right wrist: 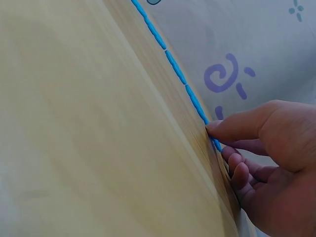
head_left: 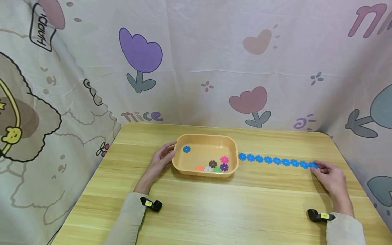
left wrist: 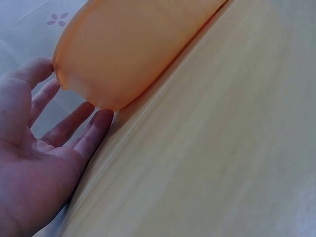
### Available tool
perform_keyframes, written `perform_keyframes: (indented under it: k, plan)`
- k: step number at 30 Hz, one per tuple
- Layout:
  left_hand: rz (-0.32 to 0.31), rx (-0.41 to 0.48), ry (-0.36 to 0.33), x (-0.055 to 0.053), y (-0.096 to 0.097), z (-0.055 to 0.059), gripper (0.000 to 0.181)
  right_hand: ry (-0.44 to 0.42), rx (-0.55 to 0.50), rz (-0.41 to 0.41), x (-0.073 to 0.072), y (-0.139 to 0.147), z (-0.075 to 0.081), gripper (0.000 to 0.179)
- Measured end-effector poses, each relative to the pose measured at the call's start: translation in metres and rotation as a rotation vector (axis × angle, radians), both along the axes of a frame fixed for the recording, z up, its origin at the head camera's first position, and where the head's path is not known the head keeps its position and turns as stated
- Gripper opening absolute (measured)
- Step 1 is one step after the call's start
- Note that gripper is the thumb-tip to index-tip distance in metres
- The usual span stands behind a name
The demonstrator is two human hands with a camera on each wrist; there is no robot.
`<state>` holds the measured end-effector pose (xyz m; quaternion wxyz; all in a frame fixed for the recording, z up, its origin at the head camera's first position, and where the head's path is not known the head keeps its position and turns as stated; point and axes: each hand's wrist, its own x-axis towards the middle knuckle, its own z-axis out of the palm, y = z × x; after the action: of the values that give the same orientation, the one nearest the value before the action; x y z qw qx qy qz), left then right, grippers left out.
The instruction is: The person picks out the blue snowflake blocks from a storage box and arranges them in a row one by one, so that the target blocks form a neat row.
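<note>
A shallow orange-yellow plastic tray (head_left: 205, 139) stands on the table. My left hand (head_left: 160, 160) rests against its left end. In the left wrist view, the thumb touches the tray's rim and the spread fingertips touch its lower wall. To the tray's right, several blue flower-shaped plastic discs (head_left: 267, 159) lie flat in a line, edge to edge. My right hand (head_left: 331, 177) pinches the blue disc (right wrist: 216, 143) at the line's right end between thumb and finger. Whether the discs are linked, I cannot tell.
Inside the tray are one blue disc (head_left: 186, 149) at the left and several others at the lower right, among them a pink disc (head_left: 224, 159) and a brown disc (head_left: 212, 164). A printed curtain (head_left: 196, 51) hangs behind the wood-grain table (head_left: 214, 211).
</note>
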<state>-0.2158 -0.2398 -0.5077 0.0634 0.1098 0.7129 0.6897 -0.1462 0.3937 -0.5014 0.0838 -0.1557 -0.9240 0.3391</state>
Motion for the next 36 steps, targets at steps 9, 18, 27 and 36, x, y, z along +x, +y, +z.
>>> perform_keyframes:
  k: [9, 18, 27, 36]
  plan:
    - [-0.002, 0.009, 0.004, -0.001, 0.000, 0.000, 0.048, 0.025, -0.116, -0.029, 0.005, -0.001, 0.005, 0.051]
    - [-0.007, 0.012, 0.004, 0.000, 0.000, 0.001, 0.048, 0.131, -0.203, -0.026, 0.005, -0.013, 0.028, 0.045]
    - [-0.013, 0.025, -0.008, 0.001, 0.002, 0.001, 0.049, 0.297, -0.192, 0.124, 0.004, -0.041, 0.047, 0.030]
    - [-0.012, 0.021, -0.003, 0.000, 0.001, 0.001, 0.049, 0.330, -0.139, 0.255, -0.008, -0.080, 0.051, 0.032]
